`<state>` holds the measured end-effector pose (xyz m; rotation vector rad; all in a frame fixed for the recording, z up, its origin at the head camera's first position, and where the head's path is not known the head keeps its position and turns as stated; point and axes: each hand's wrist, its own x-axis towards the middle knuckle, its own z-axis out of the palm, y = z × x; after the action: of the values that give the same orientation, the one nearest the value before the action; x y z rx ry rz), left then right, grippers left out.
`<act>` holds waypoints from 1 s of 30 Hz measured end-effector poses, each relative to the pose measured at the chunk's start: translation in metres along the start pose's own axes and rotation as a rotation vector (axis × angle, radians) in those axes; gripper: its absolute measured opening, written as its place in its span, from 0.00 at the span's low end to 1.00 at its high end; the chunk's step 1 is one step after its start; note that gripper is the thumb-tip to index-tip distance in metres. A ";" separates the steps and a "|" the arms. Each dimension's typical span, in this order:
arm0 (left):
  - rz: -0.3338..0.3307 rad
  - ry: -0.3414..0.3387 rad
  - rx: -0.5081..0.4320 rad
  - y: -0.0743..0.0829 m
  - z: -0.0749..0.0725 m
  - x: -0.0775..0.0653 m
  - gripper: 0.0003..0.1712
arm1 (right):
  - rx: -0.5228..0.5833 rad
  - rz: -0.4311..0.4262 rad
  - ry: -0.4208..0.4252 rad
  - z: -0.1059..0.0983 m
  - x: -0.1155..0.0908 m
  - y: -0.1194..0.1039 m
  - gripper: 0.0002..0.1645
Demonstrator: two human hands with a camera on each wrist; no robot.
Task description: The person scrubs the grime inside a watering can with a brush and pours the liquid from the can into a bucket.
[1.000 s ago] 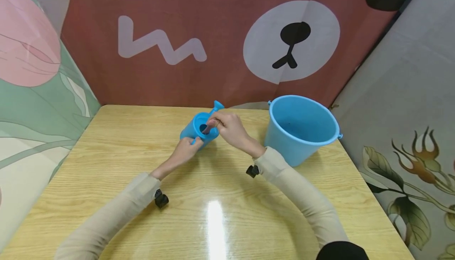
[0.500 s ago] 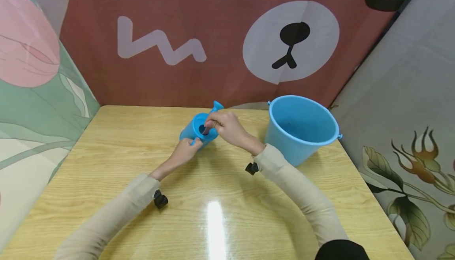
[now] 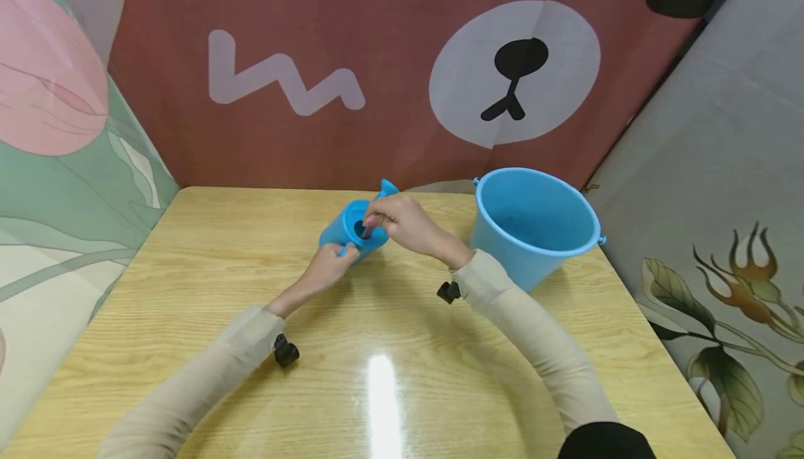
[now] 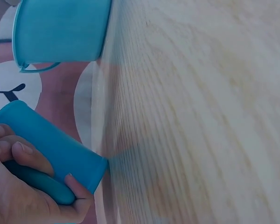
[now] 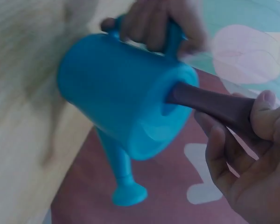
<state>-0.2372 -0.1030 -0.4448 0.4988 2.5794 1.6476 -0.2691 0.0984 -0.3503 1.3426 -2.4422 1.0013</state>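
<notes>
A blue watering can is at the far middle of the table in the head view, its opening facing the head camera. My left hand grips its handle, with the fingers curled round it in the left wrist view. The can's body looks tilted there, its bottom edge close to the tabletop. My right hand pinches a dark brown handle between thumb and fingers. That handle reaches into the can's opening; its far end is hidden inside, so the kind of tool cannot be told.
A large light-blue bucket stands on the wooden table, right of my right hand. Behind the table hangs a brown cloth with a bear print. Patterned cloths border both sides.
My right hand has shifted very slightly while holding the brown handle in the can's opening. The left hand keeps its grip, and the bucket has not moved.
</notes>
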 end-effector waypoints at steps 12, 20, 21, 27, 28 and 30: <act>-0.013 0.018 -0.007 0.000 0.001 0.001 0.25 | -0.005 0.013 -0.053 0.006 0.005 0.006 0.08; -0.014 0.017 0.008 0.000 -0.001 0.000 0.26 | -0.005 0.004 -0.043 -0.002 0.007 0.001 0.10; -0.009 0.020 0.009 -0.001 -0.002 0.000 0.26 | -0.012 0.001 -0.052 0.000 0.007 0.003 0.09; 0.002 0.013 -0.002 -0.002 -0.002 0.000 0.26 | -0.014 0.002 -0.080 0.007 0.006 0.006 0.07; 0.001 0.008 -0.004 -0.002 -0.002 0.000 0.26 | 0.001 0.005 -0.078 0.005 0.006 0.005 0.07; -0.002 -0.003 -0.008 -0.002 -0.001 0.000 0.26 | 0.022 0.011 -0.081 0.000 0.006 0.001 0.08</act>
<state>-0.2379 -0.1048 -0.4457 0.4969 2.5695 1.6548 -0.2732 0.0950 -0.3477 1.4046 -2.5070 0.9973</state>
